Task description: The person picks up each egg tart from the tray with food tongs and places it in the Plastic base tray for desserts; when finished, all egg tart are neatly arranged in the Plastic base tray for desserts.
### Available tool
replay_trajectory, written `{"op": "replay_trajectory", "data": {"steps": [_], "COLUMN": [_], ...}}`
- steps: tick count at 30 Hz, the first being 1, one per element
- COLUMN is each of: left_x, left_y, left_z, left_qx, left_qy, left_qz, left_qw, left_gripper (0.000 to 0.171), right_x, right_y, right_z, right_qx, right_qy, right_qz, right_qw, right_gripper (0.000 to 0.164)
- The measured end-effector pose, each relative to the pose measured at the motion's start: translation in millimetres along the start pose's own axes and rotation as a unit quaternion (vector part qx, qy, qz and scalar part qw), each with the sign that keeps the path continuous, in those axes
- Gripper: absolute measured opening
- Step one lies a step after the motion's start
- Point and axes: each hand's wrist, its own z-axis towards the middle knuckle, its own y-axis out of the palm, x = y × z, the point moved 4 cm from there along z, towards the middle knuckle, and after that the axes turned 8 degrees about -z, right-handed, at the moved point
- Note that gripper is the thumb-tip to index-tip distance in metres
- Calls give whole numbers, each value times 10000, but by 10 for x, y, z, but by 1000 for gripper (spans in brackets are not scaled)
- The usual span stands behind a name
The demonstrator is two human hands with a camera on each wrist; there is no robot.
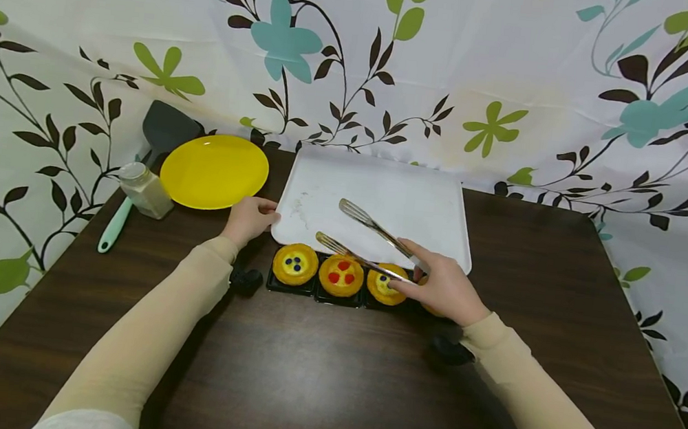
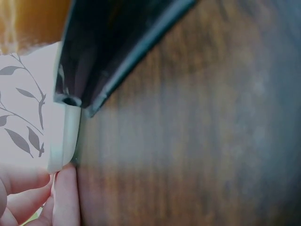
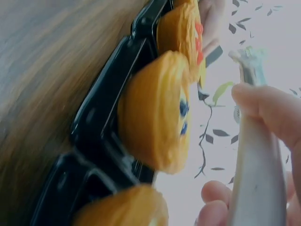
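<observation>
My left hand (image 1: 248, 222) pinches the left rim of a white tray (image 1: 384, 180), thumb above and a finger low at the edge in the left wrist view. Metal tongs (image 1: 381, 232) are gripped by my right hand (image 1: 445, 286), their slotted arms spread apart and pointing left over the tray's front. Below the tongs, a row of tarts sits in a black plastic holder (image 1: 338, 302): a blueberry tart (image 1: 295, 265), a tart with red hearts (image 1: 341, 276) and another blueberry tart (image 1: 384, 289). A further tart (image 3: 124, 209) is mostly hidden under my right hand in the head view.
At the left stand a yellow plate (image 1: 214, 173), a glass jar with a pale filling (image 1: 146, 190) and a spatula with a mint handle (image 1: 115, 225). The dark wooden table (image 1: 303, 376) meets a patterned curtain (image 1: 347, 56) at the back.
</observation>
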Motion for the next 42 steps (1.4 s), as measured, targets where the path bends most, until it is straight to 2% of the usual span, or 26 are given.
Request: {"op": "replay_trajectory", "data": {"steps": [8,16,26,42], "left_x": [-16,-30,-24,-8], "left_y": [6,-5,3,1], "left_z": [7,14,7,-14], "left_qx": [-33,7,-12,-71], "left_qy": [78,89,86,60], "left_qz": [27,79,74,-50], "left_qw": [10000,9999,9999,9999], "left_gripper": [36,36,36,36], "right_x": [348,843,1266,1622], "right_y": [-113,-215,-305,-274], "right_z": [-81,-179,-341,-418], "right_qx": [303,698,848,984], "right_qy": [898,1684,2287,2923], "right_qz": [131,-76,204,258], "right_qw": [9954,9832,9696,9509], "right_gripper": [70,71,73,77]}}
